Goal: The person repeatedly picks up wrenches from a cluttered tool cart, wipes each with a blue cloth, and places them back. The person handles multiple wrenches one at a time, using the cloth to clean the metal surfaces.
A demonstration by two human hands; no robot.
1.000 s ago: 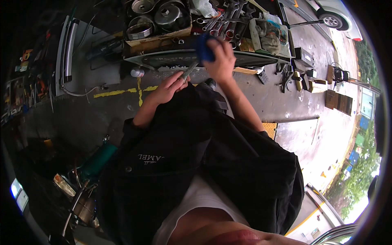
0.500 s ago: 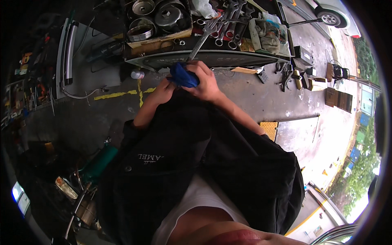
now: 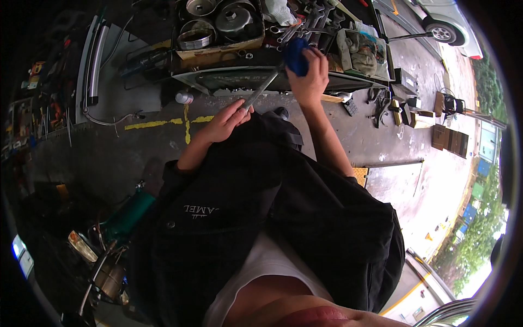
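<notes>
A long metal wrench [image 3: 262, 89] slants up and to the right in front of me, above the near edge of the tool cart [image 3: 229, 82]. Its lower end is gripped by my left hand [image 3: 226, 123], fingers closed round the shaft. My right hand [image 3: 310, 79] is closed on a crumpled blue cloth [image 3: 296, 55], which wraps the wrench's upper part and hides that end. Beyond the cloth, several loose wrenches [image 3: 322, 26] lie on the cart top.
On the cart, a cardboard box [image 3: 218, 49] holds round metal cups, and another box [image 3: 359, 52] holds grey gloves or rags. A white-capped bottle [image 3: 184, 97] stands on the floor at left. Cardboard boxes [image 3: 451, 140] lie at right; a green cylinder [image 3: 129, 216] is lower left.
My right hand and the blue cloth have slid up and to the right along the wrench, away from my left hand. The wrench's lower shaft now shows; its upper end is covered.
</notes>
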